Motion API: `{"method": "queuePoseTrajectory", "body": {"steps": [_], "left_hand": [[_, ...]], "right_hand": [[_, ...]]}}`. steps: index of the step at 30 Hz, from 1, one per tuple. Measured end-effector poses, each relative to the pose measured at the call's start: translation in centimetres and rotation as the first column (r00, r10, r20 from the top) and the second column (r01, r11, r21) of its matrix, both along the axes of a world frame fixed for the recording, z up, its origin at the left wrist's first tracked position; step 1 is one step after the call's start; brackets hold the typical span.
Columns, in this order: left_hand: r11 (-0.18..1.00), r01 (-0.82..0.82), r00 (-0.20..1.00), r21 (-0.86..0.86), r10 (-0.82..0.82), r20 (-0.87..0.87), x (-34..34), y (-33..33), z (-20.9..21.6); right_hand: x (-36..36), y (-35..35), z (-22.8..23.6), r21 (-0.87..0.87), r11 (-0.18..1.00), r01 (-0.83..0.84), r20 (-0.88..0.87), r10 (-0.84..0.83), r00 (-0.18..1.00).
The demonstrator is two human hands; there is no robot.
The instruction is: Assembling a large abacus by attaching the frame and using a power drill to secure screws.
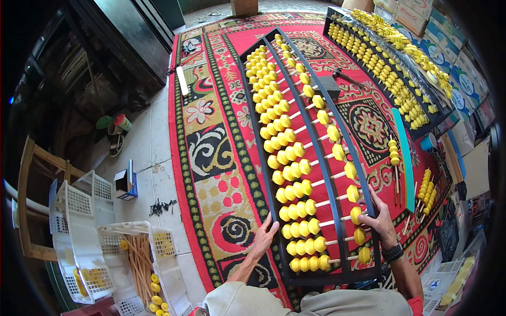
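A long abacus (326, 163) with a dark frame stretches away from my lap across the red carpet. Its wooden rods carry yellow beads, bunched toward the left rail, with single beads beyond the divider on the right. My left hand (263, 235) grips the outer side of the left rail near the close end; some of its fingers are hidden behind the frame. Around the right rail is my right hand (381, 224), its thumb reaching inside against a yellow bead (356, 215).
Another abacus (377, 66) lies at the back right with loose yellow beads on top. A turquoise strip (403, 158) and beaded rods (427, 192) are on the right. White plastic baskets (150, 229) with wooden rods stand left, near black bits (162, 207) and a small box (125, 181).
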State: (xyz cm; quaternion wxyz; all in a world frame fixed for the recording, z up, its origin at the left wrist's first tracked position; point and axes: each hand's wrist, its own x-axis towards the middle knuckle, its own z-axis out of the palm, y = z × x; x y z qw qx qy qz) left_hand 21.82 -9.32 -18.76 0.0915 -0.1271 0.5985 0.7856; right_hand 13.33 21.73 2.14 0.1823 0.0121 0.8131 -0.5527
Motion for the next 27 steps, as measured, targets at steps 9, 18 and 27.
{"method": "queuePoseTrajectory", "body": {"steps": [9, 18, 27], "left_hand": [[1.000, 0.006, 1.000, -0.011, -0.006, 0.003, -0.2, -0.1, -0.1], [0.997, 0.009, 0.999, -0.078, -0.006, 0.035, -0.3, 0.3, -0.2], [0.998, -0.034, 0.999, -0.047, 0.035, 0.006, 0.0, 0.3, -0.5]], "right_hand": [[-0.3, 0.2, -0.9, -0.028, 1.000, 0.005, -0.007, -0.005, 1.000], [-0.1, 0.3, -0.6, 0.000, 1.000, 0.005, -0.032, -0.005, 0.999], [1.6, -3.5, 2.7, 0.177, 0.981, -0.084, -0.210, 0.121, 0.970]]}}
